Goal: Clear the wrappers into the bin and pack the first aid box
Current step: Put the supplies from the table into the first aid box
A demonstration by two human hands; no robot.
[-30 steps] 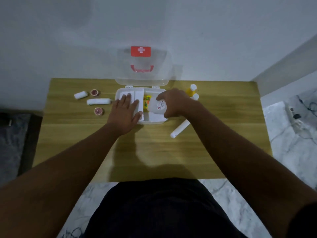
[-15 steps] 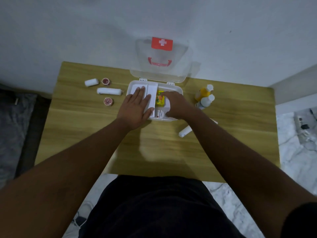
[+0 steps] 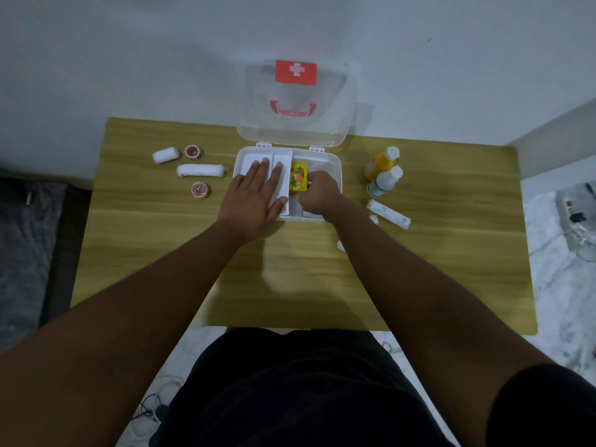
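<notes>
First aid box [image 3: 333, 162], white plastic with rounded corners, sits open at the table's [image 3: 161, 269] far edge, clear lid [image 3: 296, 124] upright against the wall. Left hand [image 3: 254, 195] lies flat, fingers spread, on the white tray insert, likely steadying it, while right hand [image 3: 317, 196] is curled down in the right compartment beside a glossy yellow packet [image 3: 299, 177]; whether it grips anything, cannot tell. Soft gauze rolls [image 3: 200, 171], tape rolls [image 3: 200, 190], two smooth bottles [image 3: 383, 171] and a tube [image 3: 388, 214] wait outside; no bin visible.

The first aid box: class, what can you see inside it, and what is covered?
Inside the first aid box lie a white tray insert and a yellow packet. The left hand lies flat over the tray; the right hand, curled, hides the front right compartment's contents.
</notes>
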